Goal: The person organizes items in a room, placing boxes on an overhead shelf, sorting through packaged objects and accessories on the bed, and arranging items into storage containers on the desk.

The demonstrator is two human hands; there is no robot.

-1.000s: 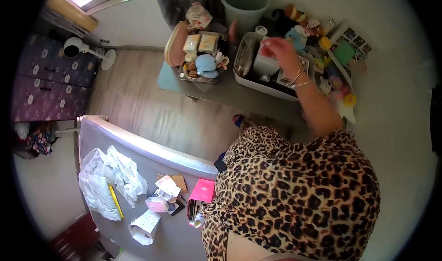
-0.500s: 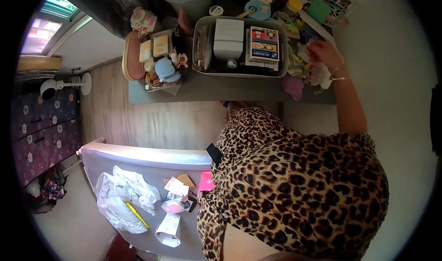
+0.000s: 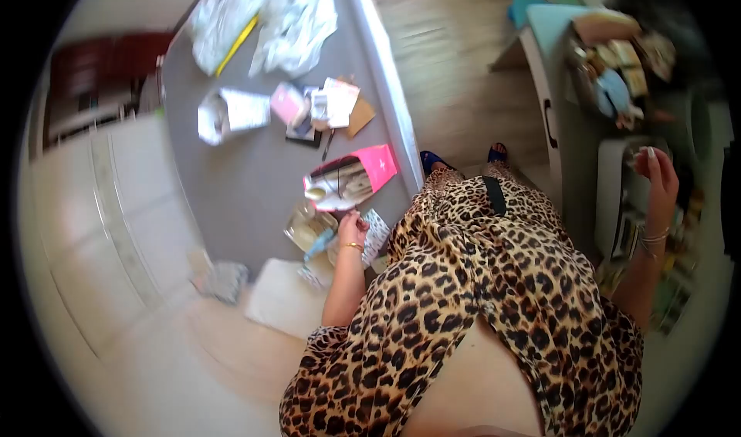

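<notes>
My left hand is low over the grey bed surface, its fingers curled at the lower edge of a pink and white bag; what it grips, if anything, is too small to make out. Beside it lie a clear plastic item and a patterned packet. My right hand is raised at the right, above a white bin, with fingers bent together. Whether it holds something small is blurred.
White plastic bags, a white patterned box and papers lie on the bed. A desk at the right bears a container of plush toys. My feet are on the floor between bed and desk.
The view has swung toward the bed. My left hand has come into view beside the pink bag. My right hand has moved away from the toys beyond the bin.
</notes>
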